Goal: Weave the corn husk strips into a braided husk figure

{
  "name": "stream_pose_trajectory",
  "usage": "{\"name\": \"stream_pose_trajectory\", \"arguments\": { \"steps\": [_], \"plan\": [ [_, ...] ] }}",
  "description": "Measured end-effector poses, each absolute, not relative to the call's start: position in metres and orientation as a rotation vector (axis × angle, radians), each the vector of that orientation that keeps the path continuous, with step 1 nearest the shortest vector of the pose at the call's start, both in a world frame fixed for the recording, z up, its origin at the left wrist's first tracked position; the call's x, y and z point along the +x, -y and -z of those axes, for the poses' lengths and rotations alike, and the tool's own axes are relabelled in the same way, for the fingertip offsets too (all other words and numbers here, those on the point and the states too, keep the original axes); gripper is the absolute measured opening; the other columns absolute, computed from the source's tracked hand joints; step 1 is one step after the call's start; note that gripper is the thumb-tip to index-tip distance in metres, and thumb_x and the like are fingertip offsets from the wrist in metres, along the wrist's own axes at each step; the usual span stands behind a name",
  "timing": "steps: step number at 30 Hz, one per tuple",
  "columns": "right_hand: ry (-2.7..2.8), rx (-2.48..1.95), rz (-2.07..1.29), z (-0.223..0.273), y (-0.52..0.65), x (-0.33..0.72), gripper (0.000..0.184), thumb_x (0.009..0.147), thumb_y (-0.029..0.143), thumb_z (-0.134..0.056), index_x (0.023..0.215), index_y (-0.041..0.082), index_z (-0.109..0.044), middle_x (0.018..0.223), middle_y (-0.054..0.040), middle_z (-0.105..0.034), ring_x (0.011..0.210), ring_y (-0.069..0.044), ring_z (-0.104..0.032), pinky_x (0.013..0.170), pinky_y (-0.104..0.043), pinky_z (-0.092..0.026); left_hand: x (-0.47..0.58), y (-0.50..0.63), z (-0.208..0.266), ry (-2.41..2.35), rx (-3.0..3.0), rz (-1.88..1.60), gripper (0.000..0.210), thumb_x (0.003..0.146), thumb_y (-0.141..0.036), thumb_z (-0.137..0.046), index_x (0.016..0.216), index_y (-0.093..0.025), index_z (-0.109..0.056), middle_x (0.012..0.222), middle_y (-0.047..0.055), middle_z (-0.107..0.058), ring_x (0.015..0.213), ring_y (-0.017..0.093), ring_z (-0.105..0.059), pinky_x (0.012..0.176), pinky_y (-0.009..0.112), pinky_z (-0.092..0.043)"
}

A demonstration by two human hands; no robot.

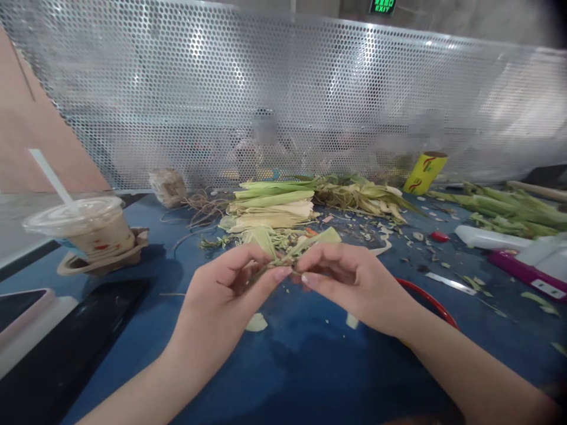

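My left hand (225, 289) and my right hand (349, 280) meet over the middle of the blue table, both closed in a pinch. Between their fingertips is a small piece of green corn husk (283, 258), whose pale ends stick up past the fingers. Its middle is partly covered by my thumbs. Just behind the hands lies a layered stack of corn husks (274, 203), green on top and cream below. Dried-looking husks (363, 198) spread to the right of the stack. Under my right forearm shows a red curved handle (432, 301).
At the left, a lidded drink cup (95, 227) with a straw stands in a cardboard holder (88, 267), near a dark tablet-like slab (75, 348). Twine (206, 209) lies behind. To the right are a yellow can (426, 172), a blade (450, 283) and a white-and-purple tool (527, 274).
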State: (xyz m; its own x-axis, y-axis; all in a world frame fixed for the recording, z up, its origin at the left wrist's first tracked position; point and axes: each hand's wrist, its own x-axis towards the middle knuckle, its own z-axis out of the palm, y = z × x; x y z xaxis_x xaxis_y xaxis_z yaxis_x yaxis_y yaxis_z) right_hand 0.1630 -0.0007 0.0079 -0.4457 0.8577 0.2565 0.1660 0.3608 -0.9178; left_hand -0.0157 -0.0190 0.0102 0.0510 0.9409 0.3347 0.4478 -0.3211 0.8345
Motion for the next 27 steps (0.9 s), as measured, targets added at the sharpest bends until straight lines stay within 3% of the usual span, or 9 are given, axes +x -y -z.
{"name": "stream_pose_trajectory", "arguments": {
  "steps": [3, 8, 12, 15, 19, 27],
  "plan": [
    [1.751, -0.801, -1.09, -0.006, -0.005, 0.163, 0.022, 0.073, 0.031, -0.062, 0.092, 0.021, -0.061, 0.088, -0.0018, -0.063, 0.08, -0.014, -0.058, 0.072, -0.027, -0.047, -0.015, 0.019, -0.011, -1.324, 1.848, -1.209, 0.01, 0.069, -0.029, -0.062, 0.071, -0.02, -0.058, 0.061, -0.004, -0.054, 0.055, 0.011, -0.048, 0.05, 0.021, -0.036],
    [1.548, -0.762, -1.182, -0.004, -0.003, 0.159, 0.007, 0.072, 0.027, -0.064, 0.072, 0.02, -0.063, 0.068, 0.0004, -0.064, 0.064, -0.012, -0.06, 0.062, -0.024, -0.049, -0.011, 0.024, -0.013, -1.329, 1.933, -1.218, 0.014, 0.069, -0.027, -0.061, 0.062, -0.019, -0.053, 0.057, -0.005, -0.046, 0.051, 0.009, -0.041, 0.049, 0.021, -0.035],
    [1.61, -0.57, -1.213, -0.006, 0.004, 0.156, 0.018, 0.07, 0.022, -0.066, 0.087, 0.024, -0.062, 0.073, 0.0006, -0.062, 0.069, -0.013, -0.058, 0.061, -0.025, -0.048, -0.01, 0.026, -0.011, -1.311, 1.954, -1.184, 0.01, 0.073, -0.025, -0.058, 0.066, -0.019, -0.055, 0.063, -0.002, -0.053, 0.059, 0.012, -0.048, 0.056, 0.024, -0.039],
    [1.634, -0.557, -1.112, -0.008, 0.004, 0.158, 0.003, 0.074, 0.023, -0.061, 0.073, 0.022, -0.063, 0.072, -0.0011, -0.062, 0.072, -0.014, -0.058, 0.063, -0.027, -0.048, -0.01, 0.027, -0.008, -1.234, 2.015, -1.192, 0.004, 0.074, -0.022, -0.059, 0.071, -0.02, -0.057, 0.07, 0.0, -0.057, 0.069, 0.014, -0.053, 0.064, 0.024, -0.043],
    [1.588, -0.671, -1.062, -0.01, 0.0, 0.16, 0.01, 0.073, 0.021, -0.062, 0.063, 0.02, -0.063, 0.059, 0.0012, -0.06, 0.059, -0.012, -0.056, 0.055, -0.025, -0.047, -0.007, 0.03, -0.01, -1.124, 2.044, -1.206, 0.01, 0.076, -0.015, -0.056, 0.078, -0.024, -0.06, 0.081, -0.002, -0.06, 0.084, 0.014, -0.056, 0.075, 0.021, -0.043],
    [1.457, -0.576, -1.232, -0.003, -0.005, 0.161, 0.01, 0.074, 0.026, -0.062, 0.067, 0.019, -0.065, 0.066, 0.0001, -0.063, 0.05, -0.008, -0.051, 0.05, -0.024, -0.045, -0.006, 0.033, -0.012, -1.122, 1.901, -1.197, 0.008, 0.075, -0.015, -0.058, 0.074, -0.022, -0.06, 0.072, -0.004, -0.062, 0.073, 0.012, -0.058, 0.068, 0.018, -0.045]
  ]
}}
